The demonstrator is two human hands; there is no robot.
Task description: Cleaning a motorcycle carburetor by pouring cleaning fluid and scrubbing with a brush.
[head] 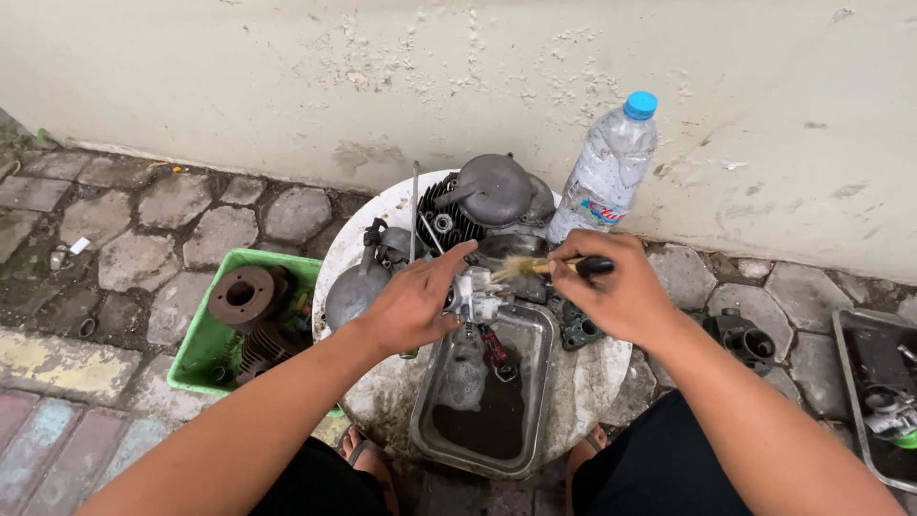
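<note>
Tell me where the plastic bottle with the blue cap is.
In the head view, the plastic bottle stands upper right of centre against the wall, at the back edge of the round white table, just above the right hand holding the brush.

dull metal tray, clear plastic bottle

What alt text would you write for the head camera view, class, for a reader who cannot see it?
A left hand holds a small metal engine part over a steel tray of dark liquid while the right hand scrubs it with a brush. The tray sits on a round white stand crowded with engine parts, a plastic bottle behind.
</note>
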